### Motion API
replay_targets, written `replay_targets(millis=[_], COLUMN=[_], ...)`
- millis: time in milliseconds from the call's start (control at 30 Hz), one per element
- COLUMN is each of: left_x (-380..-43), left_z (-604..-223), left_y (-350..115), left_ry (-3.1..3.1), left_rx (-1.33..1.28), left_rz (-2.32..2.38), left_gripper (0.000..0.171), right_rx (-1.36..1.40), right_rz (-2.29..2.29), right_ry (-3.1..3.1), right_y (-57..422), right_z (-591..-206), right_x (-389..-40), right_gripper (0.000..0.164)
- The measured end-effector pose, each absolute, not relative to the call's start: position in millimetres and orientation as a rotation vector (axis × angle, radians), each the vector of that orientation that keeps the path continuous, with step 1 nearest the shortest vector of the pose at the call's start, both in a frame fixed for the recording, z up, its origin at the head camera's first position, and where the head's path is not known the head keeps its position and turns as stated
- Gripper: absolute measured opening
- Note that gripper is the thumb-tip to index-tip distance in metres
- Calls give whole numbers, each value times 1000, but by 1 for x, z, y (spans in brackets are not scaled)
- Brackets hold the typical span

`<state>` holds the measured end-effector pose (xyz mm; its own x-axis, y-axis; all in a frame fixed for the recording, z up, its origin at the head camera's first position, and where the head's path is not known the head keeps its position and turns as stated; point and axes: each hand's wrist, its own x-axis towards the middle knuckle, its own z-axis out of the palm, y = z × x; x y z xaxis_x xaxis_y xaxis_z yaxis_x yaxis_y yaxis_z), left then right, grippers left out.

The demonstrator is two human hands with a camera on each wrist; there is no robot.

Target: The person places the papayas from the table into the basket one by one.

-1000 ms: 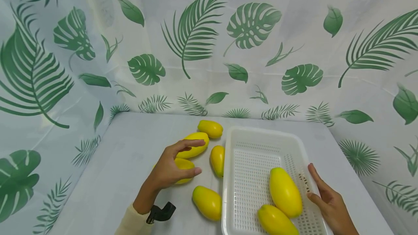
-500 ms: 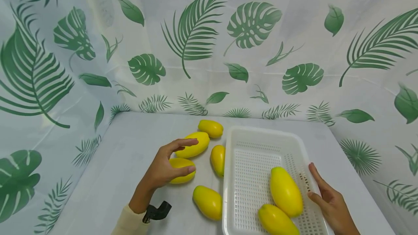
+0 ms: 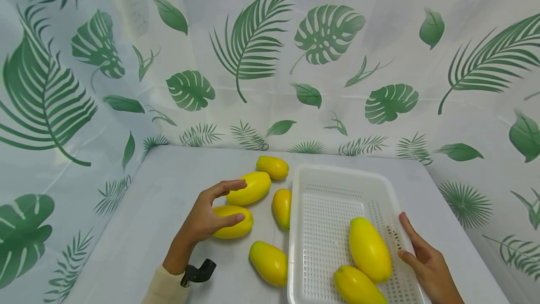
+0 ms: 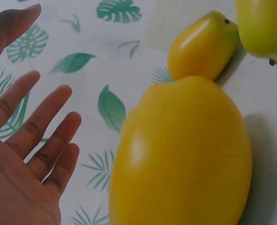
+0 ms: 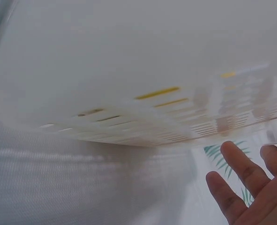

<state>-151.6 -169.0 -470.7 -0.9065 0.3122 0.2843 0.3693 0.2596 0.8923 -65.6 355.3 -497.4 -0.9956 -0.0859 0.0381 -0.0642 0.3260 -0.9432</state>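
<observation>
My left hand (image 3: 204,212) is spread, thumb and fingers apart, beside a smooth yellow oblong fruit (image 3: 233,222). In the left wrist view its palm and straight fingers (image 4: 54,112) hold nothing, with a large yellow fruit (image 4: 180,154) to the right. My right hand (image 3: 426,259) holds the right side of a white perforated plastic basket (image 3: 297,229), thumb at the rim and fingers along the outside. Seen from the right wrist, the basket's wall (image 5: 105,56) fills the top, with several fingertips (image 5: 234,157) below it. Two yellow fruits (image 3: 370,250) lie in the basket's near right part.
More yellow fruits lie left of the basket: one at the back (image 3: 273,168), an elongated one (image 3: 251,189), one against the basket's wall (image 3: 281,208) and a green-tipped one (image 3: 268,262) nearer. Leaf-printed sheeting (image 3: 270,60) encloses the white table (image 3: 139,229).
My left hand has drifted left and slightly toward me, uncovering more of the fruit beside it. My right hand, the basket and the fruits stay in place.
</observation>
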Motion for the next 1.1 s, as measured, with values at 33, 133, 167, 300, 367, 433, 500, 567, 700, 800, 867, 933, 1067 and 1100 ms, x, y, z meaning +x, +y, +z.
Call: replay_targets(millis=[33,133,167,300,367,433,500,567,700,800,867,933,1067,1100], left_x=[-152,-153,-153,-154,-154,-154,-154,-154,-153,-153,-154,-154,-154,-154], left_z=[-473,-478,-479,-485,-488,-490,-492,-493,-496,-500,-503,-506,-510,-511], left_y=[-171,-175,-176,-181,-183,-184,-185,-186,-188,-189,-190,-191,-194,-194], left_ry=[-2457,-2469,-2474,-2493,-2497,-2500,-2507,-2511,-2528,-2547,-2552,-2554,-2548,-2549], left_rx=[-657,-625,-614,-580,-578,-580,-576,-574,-551,-525,-517,-512,-511,-511], left_rz=[-1759,-1760,-1759,-1765,-1770,-1769,-1766,-1763,-1772,-1778,-1783,-1791,-1800,-1800], left_gripper=[66,65,64,61,60,59,59,58,57,56,56,55,54,54], right_rx=[-147,-156,-161,-174,-170,-161,-151,-150,-163,-172,-173,-169,-163,-164], right_rz=[-1809,-1818,-1824,-1818,-1799,-1773,-1771,-1785,-1838,-1846,-1848,-1845,-1840,-1841], right_ry=[2542,2537,2533,2539,2554,2575,2574,2561,2511,2506,2502,2503,2515,2518], right_y=[355,356,356,355,355,355,355,355,355,355,355,356,356,356], right_z=[-498,-498,-498,-497,-497,-497,-497,-497,-497,-498,-498,-499,-499,-499], right_x=[-66,-66,-66,-66,-65,-65,-65,-66,-66,-65,-66,-66,-66,-66], right_gripper=[73,73,73,73,73,73,73,73,74,74,74,74,74,74])
